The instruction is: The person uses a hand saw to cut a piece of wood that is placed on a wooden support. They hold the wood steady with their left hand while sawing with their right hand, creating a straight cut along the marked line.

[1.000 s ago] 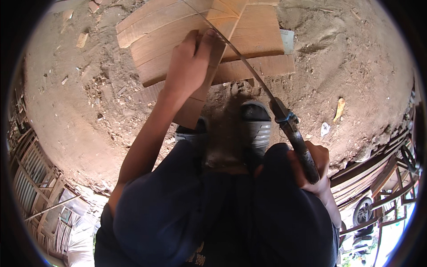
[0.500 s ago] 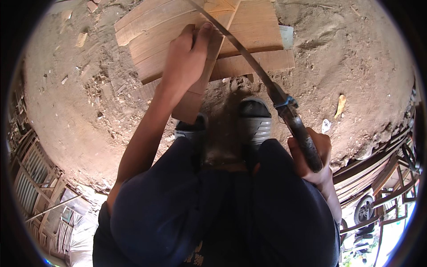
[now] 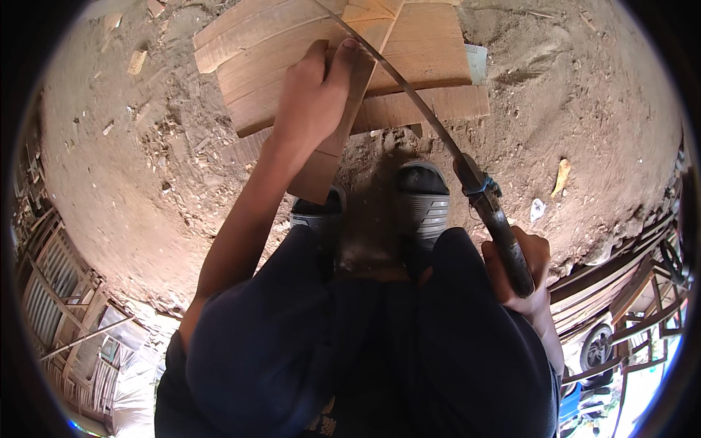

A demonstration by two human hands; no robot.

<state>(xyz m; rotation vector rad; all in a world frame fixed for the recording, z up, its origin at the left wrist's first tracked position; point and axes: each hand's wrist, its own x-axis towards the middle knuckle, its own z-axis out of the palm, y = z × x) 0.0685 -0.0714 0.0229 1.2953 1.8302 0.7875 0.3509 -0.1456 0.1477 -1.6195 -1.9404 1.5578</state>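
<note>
The thumb of the left hand (image 3: 310,102) lies on top of the narrow board (image 3: 315,177), pressing it down with the other fingers bent at its left side; how far they curl under it I can't tell. That thumb tip sits right beside the blade of what looks like a saw (image 3: 410,89), which slants across the narrow board, and this is what worries me most: should the blade hop sideways out of its line, the thumb is first in its way. Right of the narrow board and nearer the body, the fingers of the right hand (image 3: 539,255) are wrapped around the dark handle (image 3: 504,237); a twist of that wrist could bind or bend so thin a blade. Underneath the narrow board lie wide planks (image 3: 263,84), which might rock on the uneven dirt (image 3: 577,124) and let everything shift. One hand alone steadies the narrow board, so a hard pull could swing it round. Its near end sticks out over the front of the left sandal (image 3: 315,220), where a piece dropping or tipping could knock the toes.
</note>
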